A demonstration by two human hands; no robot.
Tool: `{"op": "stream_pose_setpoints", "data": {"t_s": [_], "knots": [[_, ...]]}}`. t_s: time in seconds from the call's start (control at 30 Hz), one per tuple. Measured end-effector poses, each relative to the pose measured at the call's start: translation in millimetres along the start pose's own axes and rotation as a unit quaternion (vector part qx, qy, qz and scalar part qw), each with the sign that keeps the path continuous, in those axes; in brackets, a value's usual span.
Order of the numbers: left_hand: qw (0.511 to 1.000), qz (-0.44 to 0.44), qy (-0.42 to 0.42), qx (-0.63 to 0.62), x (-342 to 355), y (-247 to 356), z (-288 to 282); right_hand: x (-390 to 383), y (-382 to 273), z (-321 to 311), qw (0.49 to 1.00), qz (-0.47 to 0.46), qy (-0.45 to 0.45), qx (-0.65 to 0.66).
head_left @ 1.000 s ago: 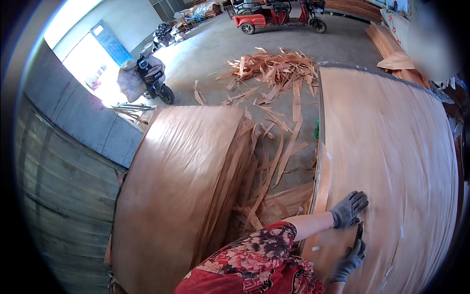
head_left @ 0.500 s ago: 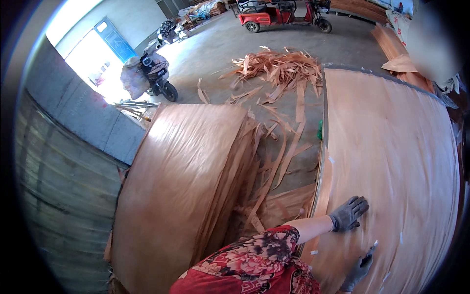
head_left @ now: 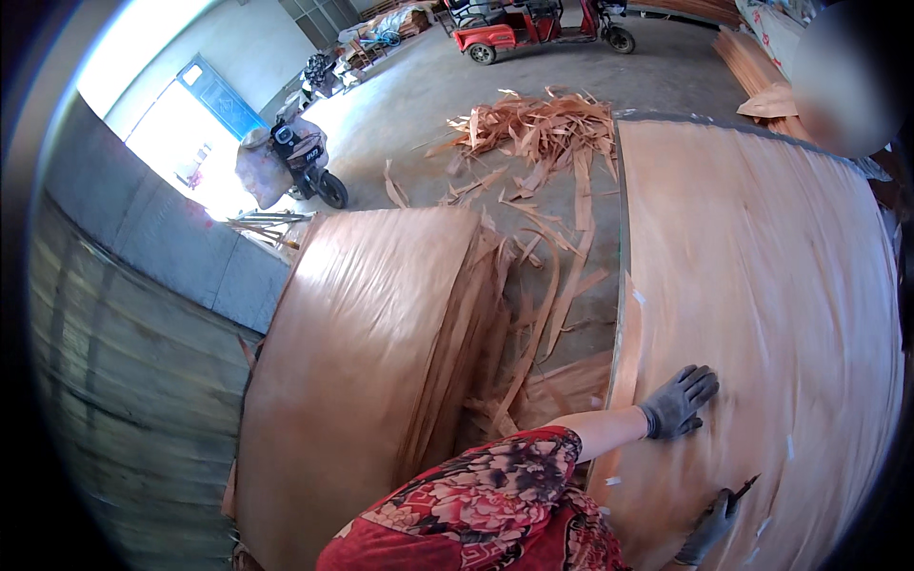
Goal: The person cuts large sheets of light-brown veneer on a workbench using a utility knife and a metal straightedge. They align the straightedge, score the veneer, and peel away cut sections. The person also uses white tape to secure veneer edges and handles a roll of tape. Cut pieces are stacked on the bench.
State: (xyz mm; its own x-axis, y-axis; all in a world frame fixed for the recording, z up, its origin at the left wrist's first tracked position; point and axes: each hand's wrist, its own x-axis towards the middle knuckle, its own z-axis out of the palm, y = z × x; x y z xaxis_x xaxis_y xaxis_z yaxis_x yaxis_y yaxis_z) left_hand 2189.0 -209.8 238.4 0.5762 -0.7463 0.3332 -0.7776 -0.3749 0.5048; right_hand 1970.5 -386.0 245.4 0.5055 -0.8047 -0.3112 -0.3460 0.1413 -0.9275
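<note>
A wide sheet of reddish-brown wood veneer covers the work table at the right, with small white tape-like pieces on it. My left hand, in a grey glove, lies flat on the sheet near its left edge, fingers stretched out. Closer to me, my right hand, also gloved, is closed around a slim dark pointed tool that looks like a knife. Its tip points away to the right, low over the veneer. A narrow veneer strip runs along the sheet's left edge.
A tall stack of veneer sheets stands to my left. Between stack and table, loose veneer strips litter the floor, leading to a scrap heap. Farther off are a scooter and a red three-wheeler. A blurred pale shape is at upper right.
The view has shifted slightly. My right hand has turned, and the dark pointed tool now shows where a pale tip showed before. My left hand stays flat on the veneer.
</note>
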Motion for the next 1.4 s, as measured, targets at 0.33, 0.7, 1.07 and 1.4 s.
{"op": "stream_pose_setpoints", "data": {"t_s": [0.33, 0.7, 1.07, 1.4], "knots": [[1.000, 0.005, 0.023, -0.011, -2.9, 0.8, 4.7, -5.9, -4.2, -1.6, 0.999, 0.032, 0.009, 0.006], [0.998, -0.018, -0.005, -0.052, 0.0, -9.5, 10.4, -2.0, 13.5, -2.3, 0.993, -0.021, -0.056, 0.099], [0.986, 0.047, -0.054, 0.152, 20.7, -24.5, 25.2, -83.9, -19.5, -32.8, 0.958, 0.073, 0.137, 0.242], [0.979, 0.156, -0.110, 0.067, -48.0, 35.7, 17.2, -284.5, 45.7, -74.4, 0.891, 0.130, 0.387, 0.199]]}}
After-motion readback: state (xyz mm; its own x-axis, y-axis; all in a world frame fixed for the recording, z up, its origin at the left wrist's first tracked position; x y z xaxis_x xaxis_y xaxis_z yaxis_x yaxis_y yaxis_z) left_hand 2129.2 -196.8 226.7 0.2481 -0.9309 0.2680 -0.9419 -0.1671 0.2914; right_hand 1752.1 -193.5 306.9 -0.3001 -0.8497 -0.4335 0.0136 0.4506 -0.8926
